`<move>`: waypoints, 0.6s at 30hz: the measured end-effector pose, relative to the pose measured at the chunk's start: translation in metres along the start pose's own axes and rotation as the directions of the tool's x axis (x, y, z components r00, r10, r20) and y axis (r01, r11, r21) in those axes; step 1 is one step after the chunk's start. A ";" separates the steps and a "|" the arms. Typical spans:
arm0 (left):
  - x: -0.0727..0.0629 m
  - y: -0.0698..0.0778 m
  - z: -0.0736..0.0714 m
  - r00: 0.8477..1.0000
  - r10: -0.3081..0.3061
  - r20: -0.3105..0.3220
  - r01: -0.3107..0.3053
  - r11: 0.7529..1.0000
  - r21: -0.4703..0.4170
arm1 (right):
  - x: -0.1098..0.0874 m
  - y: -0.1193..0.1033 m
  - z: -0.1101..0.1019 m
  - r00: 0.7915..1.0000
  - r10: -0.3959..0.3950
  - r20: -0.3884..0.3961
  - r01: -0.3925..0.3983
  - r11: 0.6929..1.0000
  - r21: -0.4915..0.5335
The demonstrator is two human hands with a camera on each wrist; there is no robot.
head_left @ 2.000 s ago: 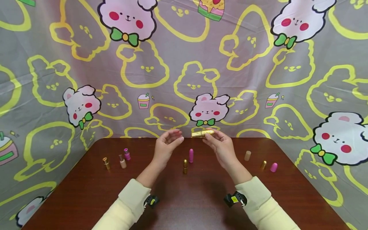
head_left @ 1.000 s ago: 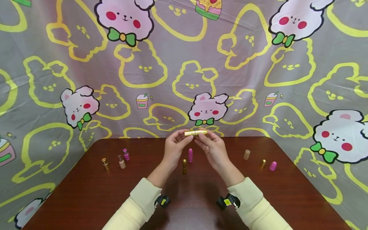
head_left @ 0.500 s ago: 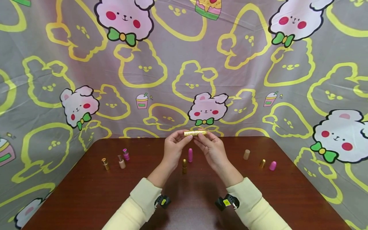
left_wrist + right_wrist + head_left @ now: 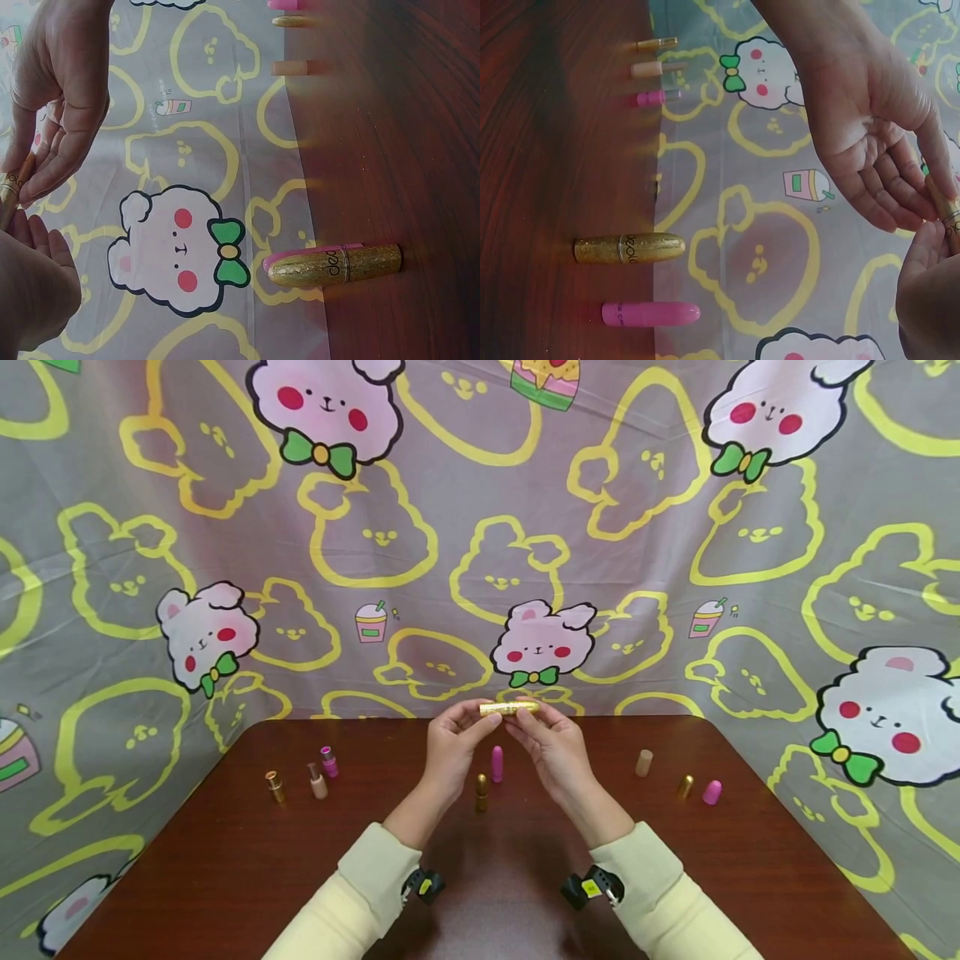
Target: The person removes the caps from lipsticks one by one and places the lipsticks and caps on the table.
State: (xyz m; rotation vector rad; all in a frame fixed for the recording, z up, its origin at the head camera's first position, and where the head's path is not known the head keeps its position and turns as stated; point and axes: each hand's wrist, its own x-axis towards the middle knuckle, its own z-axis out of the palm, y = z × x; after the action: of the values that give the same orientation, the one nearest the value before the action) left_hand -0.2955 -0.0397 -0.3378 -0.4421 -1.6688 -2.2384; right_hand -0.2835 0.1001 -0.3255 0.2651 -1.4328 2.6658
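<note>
Both hands hold a gold lipstick tube [image 4: 498, 708] level, above the far part of the table. My left hand [image 4: 448, 756] pinches its blunt left end between thumb and fingers. The right hand [image 4: 558, 756] grips the rounded right end, partly hiding it. Dark lettering shows on the tube in the right wrist view, near its middle. Below and between the forearms, a second gold lipstick [image 4: 482, 795] stands upright on the table, with its rounded cap on. A pink lipstick [image 4: 497, 765], also capped, stands just behind it.
On the left of the brown table [image 4: 495, 893] stand an uncapped gold lipstick base [image 4: 276, 787], a beige one [image 4: 318, 785] and a magenta one [image 4: 329, 763]. To the right are a beige cap [image 4: 643, 763], a gold cap [image 4: 686, 787] and a pink cap [image 4: 712, 793]. A patterned cloth [image 4: 420, 610] hangs behind.
Two seconds ago the left hand was apart from the lipstick. It has since moved right and taken its left end, while the right hand shifted slightly left. Little has moved over the last second.
</note>
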 end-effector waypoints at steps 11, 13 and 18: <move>-0.001 0.001 -0.003 1.000 0.020 0.002 -0.020 1.000 0.008 | -0.002 0.002 0.002 1.000 -0.014 -0.009 0.014 1.000 -0.020; -0.001 0.001 -0.003 1.000 0.022 0.003 -0.022 1.000 0.011 | -0.002 0.002 0.002 1.000 -0.012 -0.012 0.012 1.000 -0.021; 0.000 0.002 -0.010 0.998 0.026 -0.049 -0.028 0.999 -0.032 | 0.001 -0.002 -0.005 0.999 -0.033 -0.017 0.033 0.999 0.033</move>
State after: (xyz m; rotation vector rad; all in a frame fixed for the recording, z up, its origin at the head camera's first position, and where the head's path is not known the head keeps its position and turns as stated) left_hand -0.2955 -0.0495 -0.3384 -0.4119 -1.5955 -2.2414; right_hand -0.2844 0.1052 -0.3261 0.2669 -1.3688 2.6608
